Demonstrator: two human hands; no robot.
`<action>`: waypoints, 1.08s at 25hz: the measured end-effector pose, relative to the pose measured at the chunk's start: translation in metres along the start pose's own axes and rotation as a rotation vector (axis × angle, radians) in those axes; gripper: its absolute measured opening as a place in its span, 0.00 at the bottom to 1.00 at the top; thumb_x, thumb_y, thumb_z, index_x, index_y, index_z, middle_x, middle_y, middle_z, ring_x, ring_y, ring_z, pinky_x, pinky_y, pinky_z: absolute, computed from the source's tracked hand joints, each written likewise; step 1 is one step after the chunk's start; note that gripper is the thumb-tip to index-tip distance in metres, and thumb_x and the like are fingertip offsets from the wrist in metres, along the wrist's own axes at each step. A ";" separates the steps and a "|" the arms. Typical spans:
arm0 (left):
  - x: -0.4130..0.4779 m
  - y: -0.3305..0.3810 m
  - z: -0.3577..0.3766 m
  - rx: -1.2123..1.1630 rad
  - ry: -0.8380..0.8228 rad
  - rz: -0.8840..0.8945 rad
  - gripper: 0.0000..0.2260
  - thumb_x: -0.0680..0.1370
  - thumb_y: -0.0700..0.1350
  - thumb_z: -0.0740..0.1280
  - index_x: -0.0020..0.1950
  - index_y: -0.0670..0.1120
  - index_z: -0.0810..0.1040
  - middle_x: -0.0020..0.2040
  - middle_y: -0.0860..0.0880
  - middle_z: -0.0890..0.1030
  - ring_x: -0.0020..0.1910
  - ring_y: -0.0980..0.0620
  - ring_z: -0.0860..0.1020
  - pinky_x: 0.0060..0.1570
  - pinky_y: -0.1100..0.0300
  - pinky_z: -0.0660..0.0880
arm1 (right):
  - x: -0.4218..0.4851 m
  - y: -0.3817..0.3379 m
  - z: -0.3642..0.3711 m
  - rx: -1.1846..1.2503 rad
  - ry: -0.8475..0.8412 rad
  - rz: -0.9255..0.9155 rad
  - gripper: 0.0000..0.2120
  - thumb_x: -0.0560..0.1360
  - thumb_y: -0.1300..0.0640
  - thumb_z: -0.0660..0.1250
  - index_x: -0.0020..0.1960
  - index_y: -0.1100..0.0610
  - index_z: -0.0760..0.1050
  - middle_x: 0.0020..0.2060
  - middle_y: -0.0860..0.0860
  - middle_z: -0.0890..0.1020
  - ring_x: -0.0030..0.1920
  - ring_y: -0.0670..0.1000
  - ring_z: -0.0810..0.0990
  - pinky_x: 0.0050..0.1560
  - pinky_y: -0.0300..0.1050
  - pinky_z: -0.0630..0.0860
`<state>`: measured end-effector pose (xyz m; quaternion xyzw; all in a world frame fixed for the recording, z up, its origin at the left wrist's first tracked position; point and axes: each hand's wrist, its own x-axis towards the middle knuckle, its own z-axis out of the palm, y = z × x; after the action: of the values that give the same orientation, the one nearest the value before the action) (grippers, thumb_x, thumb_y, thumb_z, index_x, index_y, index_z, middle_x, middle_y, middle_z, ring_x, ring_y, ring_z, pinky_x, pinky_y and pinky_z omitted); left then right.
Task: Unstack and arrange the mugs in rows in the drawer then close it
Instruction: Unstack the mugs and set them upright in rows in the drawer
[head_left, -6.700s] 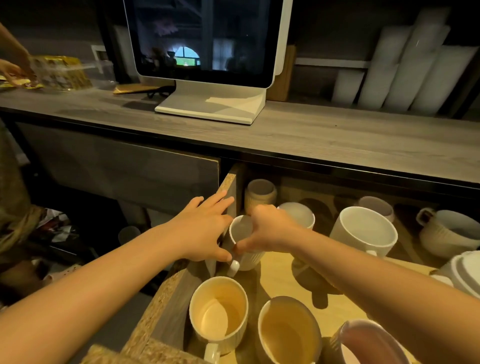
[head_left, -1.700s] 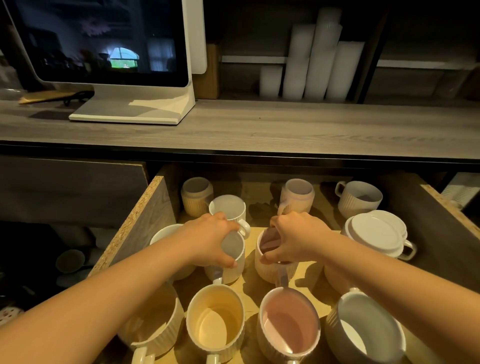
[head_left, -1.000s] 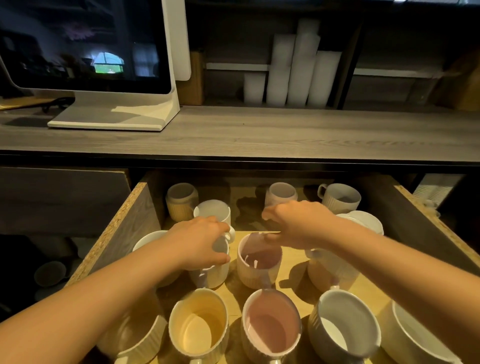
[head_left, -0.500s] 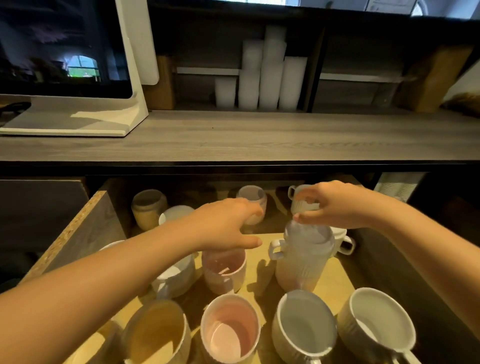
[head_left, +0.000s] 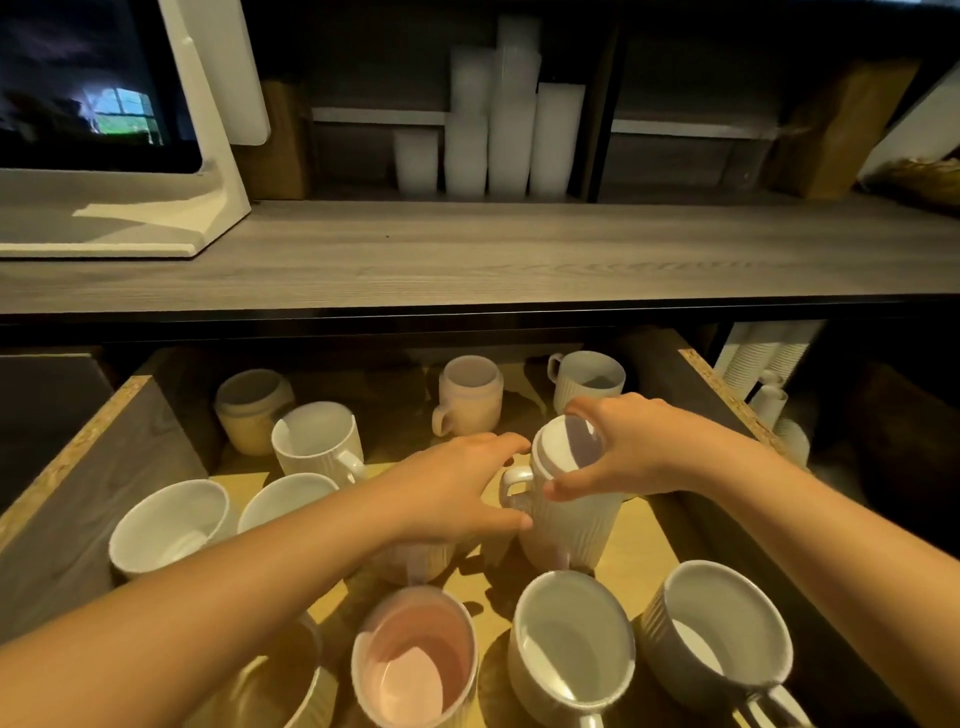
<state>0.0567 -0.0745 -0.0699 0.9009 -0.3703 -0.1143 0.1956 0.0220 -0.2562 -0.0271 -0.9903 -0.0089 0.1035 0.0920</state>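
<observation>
A stack of ribbed white mugs stands in the middle right of the open wooden drawer. My right hand grips the rim of the top mug, thumb on its near side and fingers over the far edge. From the left, my left hand holds the lower mug, thumb against its wall and fingers curled by the handle. Around the stack stand single mugs: a pink one and two white ones at the front. My left hand partly hides a pinkish mug beneath it.
More mugs fill the drawer's left and back: white bowls-shaped mugs, a white mug, a yellow one, a pink one. Above runs a grey wooden counter with a monitor stand.
My left hand has moved right onto the stack's lower mug. My right hand has come down around the top mug's rim. The camera has shifted a little to the right.
</observation>
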 end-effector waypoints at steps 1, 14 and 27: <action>-0.001 -0.003 0.001 0.002 -0.008 -0.004 0.30 0.73 0.58 0.67 0.73 0.57 0.59 0.71 0.55 0.67 0.68 0.55 0.68 0.65 0.55 0.70 | 0.000 0.000 0.000 0.007 0.015 -0.004 0.41 0.64 0.34 0.70 0.71 0.48 0.61 0.66 0.50 0.73 0.58 0.50 0.75 0.51 0.42 0.77; -0.005 -0.014 -0.013 -0.625 0.188 0.043 0.32 0.68 0.47 0.75 0.64 0.63 0.60 0.62 0.61 0.70 0.62 0.61 0.71 0.58 0.68 0.73 | -0.004 0.011 -0.018 0.786 0.057 -0.273 0.30 0.58 0.43 0.73 0.57 0.42 0.68 0.56 0.46 0.76 0.56 0.48 0.78 0.51 0.44 0.81; 0.003 -0.002 -0.043 -0.426 0.269 0.068 0.32 0.65 0.48 0.78 0.63 0.59 0.66 0.59 0.54 0.72 0.56 0.57 0.72 0.50 0.69 0.71 | -0.002 0.012 -0.025 0.662 -0.032 -0.452 0.36 0.55 0.28 0.70 0.61 0.37 0.68 0.57 0.37 0.77 0.57 0.36 0.75 0.53 0.28 0.74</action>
<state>0.0745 -0.0639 -0.0323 0.8334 -0.3388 -0.0623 0.4321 0.0255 -0.2730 -0.0050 -0.8785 -0.1942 0.0933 0.4263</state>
